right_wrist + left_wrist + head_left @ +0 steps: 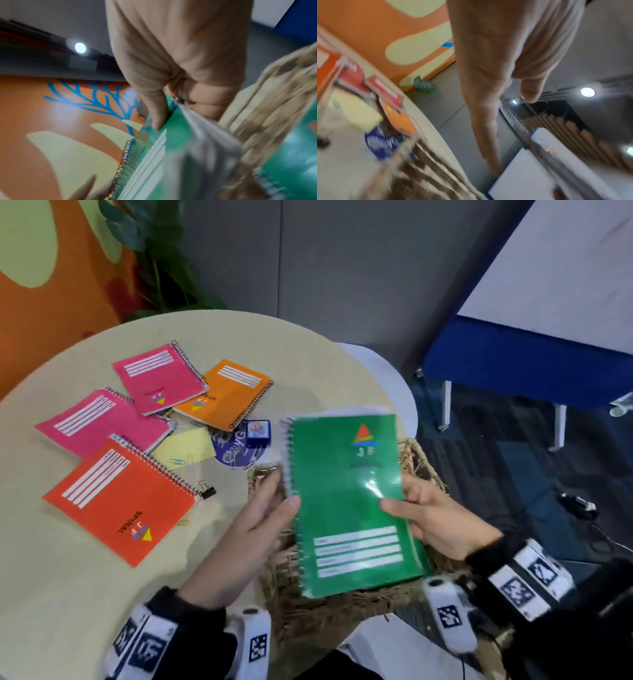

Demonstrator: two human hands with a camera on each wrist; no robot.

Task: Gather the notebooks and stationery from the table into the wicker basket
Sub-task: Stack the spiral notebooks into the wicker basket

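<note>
A round, pale yellow-cream worktop (pixel 68 577) fills the lower left. Behind its far edge stands an orange wall (pixel 68 302) with pale green blotches, and a leafy green plant (pixel 154 251) beside it. A grey panelled wall (pixel 342 268) runs across the back. To the right, a blue-framed white board (pixel 548 285) stands on white legs over dark blue patterned carpet (pixel 513 474). In the wrist views, round ceiling lights (pixel 587 92) glow

basket (pixel 421 460) mouth: blocked by green notebook (pixel 346 501) | table (pixel 51 594) near-left: free
</note>
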